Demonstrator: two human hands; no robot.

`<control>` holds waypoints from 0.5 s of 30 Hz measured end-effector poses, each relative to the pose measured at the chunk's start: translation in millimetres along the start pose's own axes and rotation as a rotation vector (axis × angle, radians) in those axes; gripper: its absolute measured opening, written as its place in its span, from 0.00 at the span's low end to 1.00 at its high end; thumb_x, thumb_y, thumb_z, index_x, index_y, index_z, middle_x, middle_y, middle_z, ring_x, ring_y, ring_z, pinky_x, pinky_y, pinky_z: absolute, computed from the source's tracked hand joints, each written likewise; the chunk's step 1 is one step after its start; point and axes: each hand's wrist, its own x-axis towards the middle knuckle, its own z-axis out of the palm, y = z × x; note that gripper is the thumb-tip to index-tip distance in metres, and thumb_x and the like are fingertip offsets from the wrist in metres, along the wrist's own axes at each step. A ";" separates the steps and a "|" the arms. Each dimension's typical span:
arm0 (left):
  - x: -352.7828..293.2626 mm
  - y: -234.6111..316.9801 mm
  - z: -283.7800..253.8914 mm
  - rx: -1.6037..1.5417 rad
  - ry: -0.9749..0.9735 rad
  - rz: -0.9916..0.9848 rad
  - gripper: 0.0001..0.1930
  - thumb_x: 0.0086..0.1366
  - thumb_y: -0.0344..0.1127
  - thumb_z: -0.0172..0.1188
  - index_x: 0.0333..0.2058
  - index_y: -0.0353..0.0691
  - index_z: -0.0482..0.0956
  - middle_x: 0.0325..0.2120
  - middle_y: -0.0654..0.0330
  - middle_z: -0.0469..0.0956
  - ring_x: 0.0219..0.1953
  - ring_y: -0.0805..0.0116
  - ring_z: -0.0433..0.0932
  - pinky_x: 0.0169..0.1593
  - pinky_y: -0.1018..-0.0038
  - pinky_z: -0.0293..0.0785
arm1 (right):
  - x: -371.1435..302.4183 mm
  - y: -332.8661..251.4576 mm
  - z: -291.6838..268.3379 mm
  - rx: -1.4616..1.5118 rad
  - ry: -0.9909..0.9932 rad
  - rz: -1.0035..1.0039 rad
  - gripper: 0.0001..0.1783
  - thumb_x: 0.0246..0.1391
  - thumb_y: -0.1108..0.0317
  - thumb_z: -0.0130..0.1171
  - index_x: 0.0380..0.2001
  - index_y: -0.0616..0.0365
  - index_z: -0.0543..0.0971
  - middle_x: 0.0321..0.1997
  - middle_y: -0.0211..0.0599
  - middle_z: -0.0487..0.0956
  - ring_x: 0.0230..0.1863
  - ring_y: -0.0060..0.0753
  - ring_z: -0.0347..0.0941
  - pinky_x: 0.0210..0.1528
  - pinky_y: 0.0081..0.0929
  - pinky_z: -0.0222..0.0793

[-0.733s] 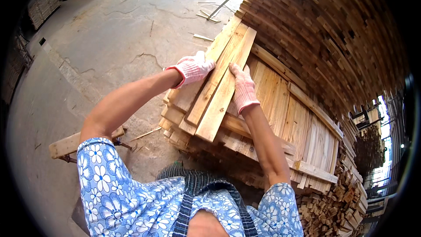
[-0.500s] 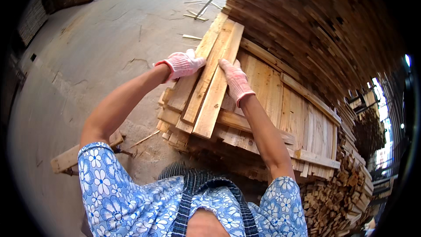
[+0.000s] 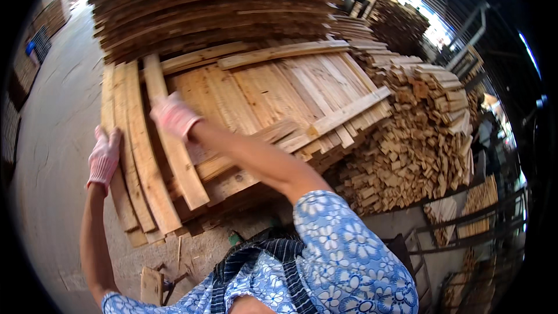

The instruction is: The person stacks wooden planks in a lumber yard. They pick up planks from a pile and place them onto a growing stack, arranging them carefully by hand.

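Note:
My left hand (image 3: 104,154), in a pink-and-white knit glove, touches the outer edge of the leftmost wooden board (image 3: 121,195). Its thumb and fingers are apart. Beside that lie more long boards (image 3: 141,145), side by side at the left end of a stack. My right hand (image 3: 174,117), gloved the same way and a little blurred, grips a separate plank (image 3: 183,168). A dark gap divides this plank from the boards on its left. Farther right, boards form a flat layer (image 3: 232,96) with narrow battens (image 3: 285,53) across them.
A tall wall of stacked lumber (image 3: 221,6) rises just behind the boards. To the right is a big heap of cut wood ends (image 3: 407,134). A small wooden piece (image 3: 152,285) stands low by my left arm. Concrete floor (image 3: 58,134) stretches along the left.
The view has swung to the right. My right hand has drawn one plank rightward, away from the boards beside it. My left hand has slid to the outer edge of the leftmost board.

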 end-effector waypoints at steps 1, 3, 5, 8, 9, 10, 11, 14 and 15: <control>6.8 -15.6 2.5 0.026 0.027 0.021 0.51 0.72 0.70 0.43 0.73 0.25 0.48 0.66 0.30 0.64 0.69 0.40 0.66 0.69 0.62 0.61 | 2.0 -5.1 6.6 -0.007 -0.009 -0.050 0.13 0.57 0.67 0.54 0.41 0.58 0.83 0.44 0.45 0.81 0.41 0.48 0.74 0.49 0.59 0.71; 5.9 -12.6 5.5 0.034 0.031 0.030 0.52 0.71 0.70 0.43 0.73 0.25 0.47 0.68 0.32 0.62 0.70 0.41 0.64 0.70 0.63 0.60 | 10.9 -20.2 21.5 0.049 -0.007 -0.046 0.13 0.59 0.65 0.54 0.41 0.58 0.83 0.44 0.45 0.80 0.41 0.51 0.75 0.53 0.58 0.70; 8.5 -16.0 5.6 0.033 0.010 0.017 0.51 0.72 0.68 0.46 0.73 0.27 0.48 0.71 0.34 0.58 0.72 0.42 0.61 0.72 0.63 0.58 | 18.1 -26.0 31.7 0.096 -0.012 -0.031 0.13 0.60 0.63 0.55 0.42 0.59 0.82 0.44 0.46 0.80 0.42 0.54 0.75 0.56 0.56 0.69; 33.6 -46.9 2.8 0.149 0.166 0.160 0.44 0.72 0.56 0.55 0.74 0.32 0.50 0.72 0.38 0.57 0.73 0.44 0.59 0.74 0.62 0.56 | -17.4 -8.4 6.0 0.537 0.224 0.199 0.15 0.63 0.61 0.55 0.44 0.60 0.79 0.48 0.49 0.77 0.44 0.57 0.75 0.58 0.48 0.71; 28.0 -45.3 -4.9 0.169 0.207 0.202 0.43 0.71 0.51 0.58 0.74 0.34 0.51 0.72 0.40 0.58 0.73 0.44 0.59 0.74 0.62 0.56 | -42.4 -2.7 -49.7 0.822 0.191 0.334 0.15 0.63 0.62 0.54 0.46 0.61 0.77 0.51 0.53 0.75 0.46 0.57 0.75 0.57 0.45 0.73; 26.3 -29.2 -11.7 0.185 0.249 0.276 0.41 0.70 0.46 0.60 0.75 0.36 0.52 0.72 0.41 0.59 0.73 0.45 0.60 0.74 0.62 0.56 | -84.2 12.1 -121.2 1.085 0.159 0.492 0.16 0.64 0.62 0.53 0.49 0.61 0.74 0.55 0.57 0.74 0.49 0.57 0.74 0.56 0.41 0.74; 12.4 18.7 -17.6 0.174 0.236 0.382 0.41 0.69 0.41 0.62 0.75 0.38 0.53 0.71 0.42 0.60 0.72 0.46 0.61 0.74 0.62 0.57 | -121.6 36.7 -156.3 1.045 0.045 0.517 0.17 0.64 0.64 0.53 0.53 0.61 0.72 0.56 0.59 0.73 0.51 0.57 0.74 0.55 0.43 0.75; -15.4 135.6 13.3 0.059 0.093 0.733 0.39 0.66 0.31 0.65 0.73 0.42 0.59 0.67 0.45 0.67 0.69 0.45 0.65 0.72 0.59 0.62 | -247.8 99.3 -186.3 0.620 0.144 0.604 0.23 0.64 0.68 0.52 0.61 0.61 0.69 0.55 0.57 0.74 0.53 0.57 0.74 0.55 0.46 0.75; -33.9 178.7 26.0 0.065 0.039 0.898 0.39 0.65 0.31 0.66 0.72 0.41 0.61 0.66 0.44 0.68 0.68 0.46 0.67 0.71 0.59 0.63 | -295.8 116.7 -190.0 0.461 0.207 0.695 0.25 0.63 0.68 0.54 0.62 0.62 0.70 0.52 0.55 0.75 0.53 0.57 0.74 0.55 0.47 0.74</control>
